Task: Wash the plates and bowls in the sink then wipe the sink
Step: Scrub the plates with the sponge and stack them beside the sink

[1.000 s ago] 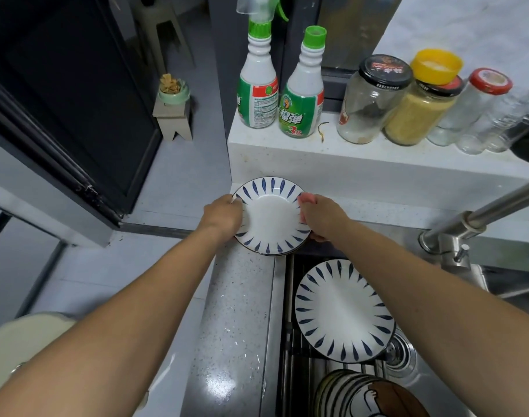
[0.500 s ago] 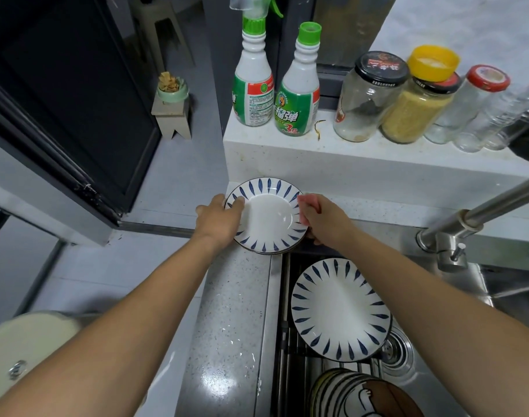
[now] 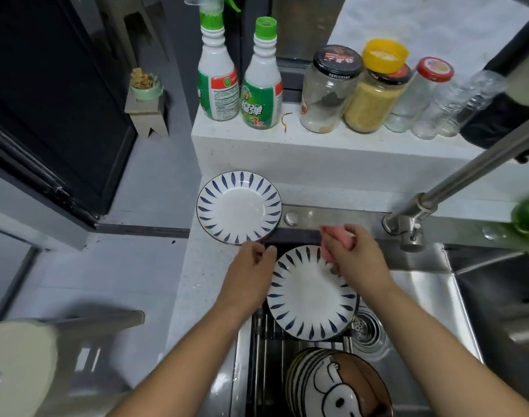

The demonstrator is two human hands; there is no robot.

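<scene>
Speckled grey worktop (image 3: 203, 296) runs left of a steel sink (image 3: 422, 296). One blue-leaf plate (image 3: 239, 207) sits on the worktop's far corner, slightly overhanging the sink edge, apart from both hands. A second plate (image 3: 311, 296) lies in the sink; left hand (image 3: 251, 275) curls round its left rim, right hand (image 3: 356, 260) clutches a pink sponge (image 3: 338, 239) at its far rim. Stacked bowls (image 3: 332, 383) wait at the sink's near edge. Step looks like scrubbing plate two. Next: steady it, rub sponge across its face, rinse.
</scene>
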